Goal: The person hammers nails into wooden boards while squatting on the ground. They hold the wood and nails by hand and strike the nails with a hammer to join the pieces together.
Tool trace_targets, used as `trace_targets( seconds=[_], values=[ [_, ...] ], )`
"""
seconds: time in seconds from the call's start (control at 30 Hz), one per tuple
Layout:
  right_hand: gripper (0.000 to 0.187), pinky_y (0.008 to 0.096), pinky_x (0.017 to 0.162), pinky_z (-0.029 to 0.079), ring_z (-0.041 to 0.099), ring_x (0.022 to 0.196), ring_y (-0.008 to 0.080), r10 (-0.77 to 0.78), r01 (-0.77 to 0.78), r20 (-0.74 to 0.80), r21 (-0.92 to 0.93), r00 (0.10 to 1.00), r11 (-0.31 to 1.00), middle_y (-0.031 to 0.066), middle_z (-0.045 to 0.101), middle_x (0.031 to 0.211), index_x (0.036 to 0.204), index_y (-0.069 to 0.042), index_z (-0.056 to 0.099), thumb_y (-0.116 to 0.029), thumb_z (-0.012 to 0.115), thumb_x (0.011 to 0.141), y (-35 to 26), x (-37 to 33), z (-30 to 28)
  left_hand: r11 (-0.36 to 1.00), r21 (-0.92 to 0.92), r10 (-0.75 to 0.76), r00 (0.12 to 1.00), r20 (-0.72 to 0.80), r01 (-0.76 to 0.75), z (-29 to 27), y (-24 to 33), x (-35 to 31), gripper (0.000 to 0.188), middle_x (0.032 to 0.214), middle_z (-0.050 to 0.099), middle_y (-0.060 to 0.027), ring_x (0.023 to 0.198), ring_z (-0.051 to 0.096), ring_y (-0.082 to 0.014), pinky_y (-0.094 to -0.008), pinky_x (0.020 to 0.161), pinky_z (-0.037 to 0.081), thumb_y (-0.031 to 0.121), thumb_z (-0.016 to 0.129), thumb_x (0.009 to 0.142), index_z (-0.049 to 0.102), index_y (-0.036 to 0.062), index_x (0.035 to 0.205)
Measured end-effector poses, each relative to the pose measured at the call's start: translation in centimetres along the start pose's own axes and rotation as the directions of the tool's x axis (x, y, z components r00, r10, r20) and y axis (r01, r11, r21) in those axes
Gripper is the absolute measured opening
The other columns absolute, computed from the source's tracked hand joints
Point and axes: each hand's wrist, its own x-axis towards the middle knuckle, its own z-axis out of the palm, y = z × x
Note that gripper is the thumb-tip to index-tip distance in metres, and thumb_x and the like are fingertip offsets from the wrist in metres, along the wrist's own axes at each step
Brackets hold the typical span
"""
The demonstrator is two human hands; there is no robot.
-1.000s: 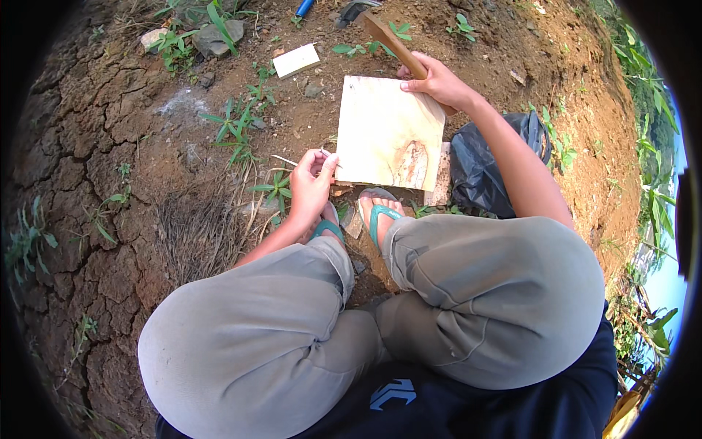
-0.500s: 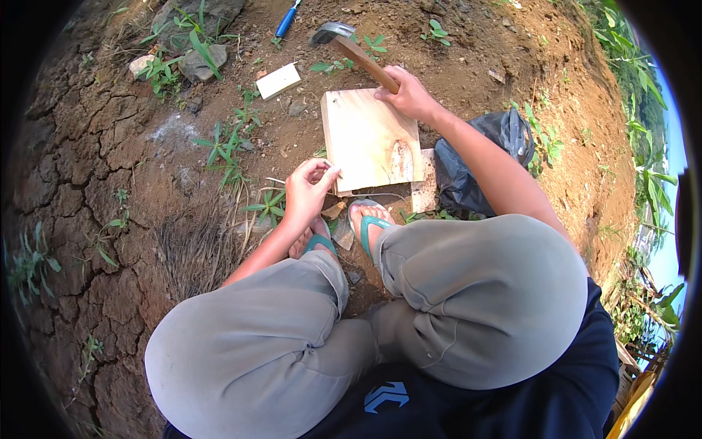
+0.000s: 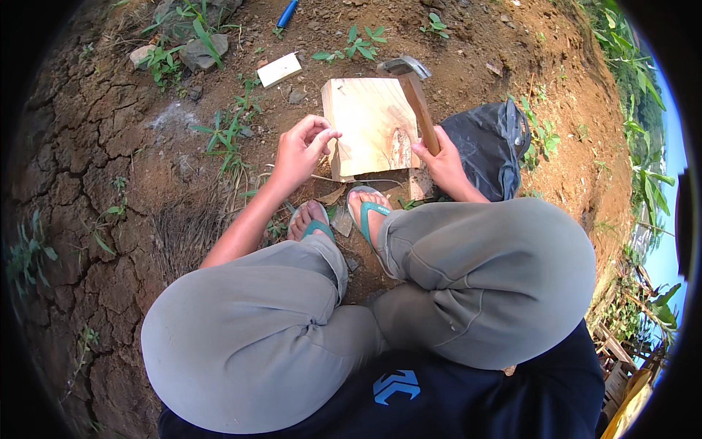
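A pale, squarish wooden board (image 3: 369, 121) lies on the dirt in front of my feet. My right hand (image 3: 446, 162) is wrapped round the wooden handle of a claw hammer (image 3: 418, 102), whose metal head points away from me past the board's far right corner. At the board's left edge, my left hand (image 3: 300, 150) is closed in a pinch, thumb and forefinger together over the wood. Whatever sits between those fingertips is too small to make out.
A small pale wood block (image 3: 278, 69) lies beyond the board to the left, with a blue-handled tool (image 3: 287, 13) farther off. To the right rests a black plastic bag (image 3: 486, 146), beside a thin wood piece (image 3: 420, 184). Stones (image 3: 201, 54) and weeds dot the cracked soil.
My right hand has drawn back toward me, and the hammer head has swung to the right. My left hand has shifted up along the board's left edge, away from me.
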Motion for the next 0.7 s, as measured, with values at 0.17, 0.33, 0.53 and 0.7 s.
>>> trace_targets(
  seconds=[0.17, 0.33, 0.53, 0.7],
  values=[
    [0.038, 0.0347, 0.082, 0.047, 0.055, 0.088, 0.0195, 0.152, -0.167, -0.114, -0.129, 0.982, 0.977, 0.0079, 0.057, 0.092, 0.115, -0.002, 0.061, -0.024, 0.079, 0.089, 1.8, -3.0, 1.5, 0.996, 0.048, -0.066, 0.996, -0.059, 0.069, -0.5, -1.3, 2.7, 0.021, 0.104, 0.075, -0.0062, 0.084, 0.066, -0.0097, -0.0281, 0.067, 0.055, 0.023, 0.055, 0.106, 0.059, 0.0031, 0.106],
    [0.078, 0.0410, 0.104, 0.043, 0.049, 0.120, 0.0306, -0.010, -0.023, -0.110, -0.298, 0.994, 0.954, 0.0153, 0.047, 0.127, 0.129, -0.001, 0.061, -0.028, 0.097, 0.065, 2.5, -3.5, 1.6, 0.993, -0.035, -0.117, 0.989, -0.093, 0.114, 0.1, -3.4, 0.3, 0.022, 0.093, 0.072, -0.0102, 0.082, 0.067, -0.0152, -0.0319, 0.073, 0.054, 0.022, 0.043, 0.110, 0.052, 0.0030, 0.104],
    [0.064, 0.0458, 0.111, 0.037, 0.039, 0.131, 0.0339, -0.151, 0.104, -0.139, -0.299, 0.979, 0.949, 0.0188, 0.036, 0.139, 0.123, -0.001, 0.062, -0.029, 0.092, 0.073, 3.4, -3.4, 3.6, 0.911, -0.150, -0.390, 0.921, -0.012, 0.383, -0.1, -3.4, -0.5, 0.028, 0.069, 0.052, -0.0047, 0.058, 0.061, -0.0191, -0.0340, 0.059, 0.053, 0.028, 0.035, 0.102, 0.048, 0.0060, 0.090],
    [0.046, 0.0473, 0.110, 0.033, 0.040, 0.127, 0.0374, -0.052, 0.000, -0.178, -0.283, 0.983, 0.959, 0.0227, 0.040, 0.134, 0.122, -0.003, 0.061, -0.026, 0.080, 0.086, 3.9, -4.0, 5.3, 0.880, 0.244, -0.365, 0.908, -0.205, 0.408, 0.3, -2.4, 0.7, 0.054, 0.080, 0.065, -0.0152, 0.073, 0.068, -0.0244, -0.0399, 0.067, 0.053, 0.054, 0.060, 0.092, 0.052, 0.0007, 0.093]
  ],
)
